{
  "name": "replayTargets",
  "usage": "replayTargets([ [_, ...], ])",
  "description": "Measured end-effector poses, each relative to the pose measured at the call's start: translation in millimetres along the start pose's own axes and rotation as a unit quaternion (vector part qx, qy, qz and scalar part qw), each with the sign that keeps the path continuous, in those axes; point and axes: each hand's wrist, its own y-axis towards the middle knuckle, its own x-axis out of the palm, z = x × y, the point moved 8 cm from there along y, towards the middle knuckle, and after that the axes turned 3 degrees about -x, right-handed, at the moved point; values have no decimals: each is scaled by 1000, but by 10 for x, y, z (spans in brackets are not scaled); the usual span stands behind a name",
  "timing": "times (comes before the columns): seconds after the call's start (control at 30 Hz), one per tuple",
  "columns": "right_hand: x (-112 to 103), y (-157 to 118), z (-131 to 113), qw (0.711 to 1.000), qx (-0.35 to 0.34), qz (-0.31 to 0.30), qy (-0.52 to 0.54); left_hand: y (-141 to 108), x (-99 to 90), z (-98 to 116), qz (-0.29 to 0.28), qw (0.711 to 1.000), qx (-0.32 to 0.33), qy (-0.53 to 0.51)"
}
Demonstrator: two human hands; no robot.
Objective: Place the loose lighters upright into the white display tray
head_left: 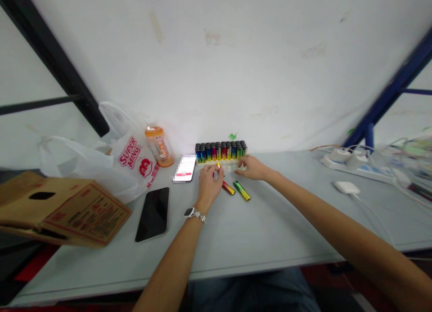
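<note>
Several lighters with black tops (221, 152) stand upright in rows against the wall, in a low clear tray. My left hand (209, 179) is in front of their middle, its fingers pinched on a gold-coloured lighter (218, 166). At the right end of the rows is my right hand (251, 167), its thumb and fingers apart with nothing visible between them. Between and below the hands, a red and gold lighter (228, 188) and a green and gold lighter (242, 191) lie on the table.
A lit phone (184, 168), an orange bottle (159, 144), a dark tablet (153, 214), a white plastic bag (124, 161) and a cardboard box (84, 208) are on the left. A power strip (361, 167) and a white charger (347, 187) with cables lie at the right.
</note>
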Motion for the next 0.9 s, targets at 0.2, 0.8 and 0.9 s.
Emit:
replayTargets([
  [0.2, 229, -206, 84, 992, 77, -97, 15, -9, 16, 20, 0, 1000, 11, 8],
  [0.8, 26, -83, -29, 972, 70, -58, 219, 10, -5, 21, 0, 1000, 15, 3],
  [0.9, -48, 2, -52, 932, 85, -41, 349, 16, -11, 25, -2, 1000, 12, -4],
])
